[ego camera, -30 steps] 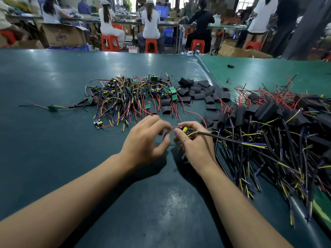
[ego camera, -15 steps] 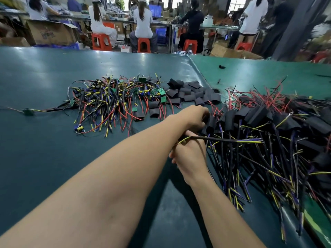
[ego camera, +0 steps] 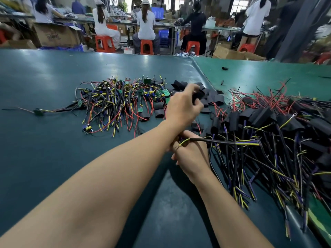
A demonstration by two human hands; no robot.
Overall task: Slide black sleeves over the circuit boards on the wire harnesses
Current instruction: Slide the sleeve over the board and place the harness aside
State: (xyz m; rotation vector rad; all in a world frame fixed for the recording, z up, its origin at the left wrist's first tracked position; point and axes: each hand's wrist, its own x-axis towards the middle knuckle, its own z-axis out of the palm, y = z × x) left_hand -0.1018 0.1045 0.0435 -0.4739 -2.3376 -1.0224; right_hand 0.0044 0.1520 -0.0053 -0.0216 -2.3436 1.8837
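Two hands at work, crossed over each other. Left hand (ego camera: 184, 108) is stretched far and to the right, fingers curled round a black sleeve (ego camera: 198, 95) it's lifting off the loose sleeve pile (ego camera: 211, 99) at mid-table. Right hand (ego camera: 192, 154) sits nearer, under the left forearm, fingers curled round one wire harness (ego camera: 223, 141); its black lead w/ yellow and blue tails sticks out to the right. The board end is hidden inside the hand, so can't tell how it's oriented.

Left of the sleeves lies the unsleeved harness heap (ego camera: 121, 102): green boards, red/yellow/black wires, tangled. One stray harness (ego camera: 38, 111) lies apart, far left. Finished harnesses (ego camera: 268, 133) are piled thick on the right, up to the table's right edge.

Handling, my guess: sleeve is light, soft, flattened tube, prob. collapses shut, so pinch it by the edges near one mouth to pop it open, not flat across the faces. Harness is light and floppy; wires give no push. Best held by the board edges or right behind the board, so the board goes in stiff. Board corners and components could snag the sleeve mouth; solder joints may not like yanking on the wires.

Room: bare green table (ego camera: 44, 149) near left is the open spot for the hands to meet. Right side is crowded; trailing wires could hook the finished pile. A seam in the table covering (ego camera: 202, 72) runs just past the sleeves.
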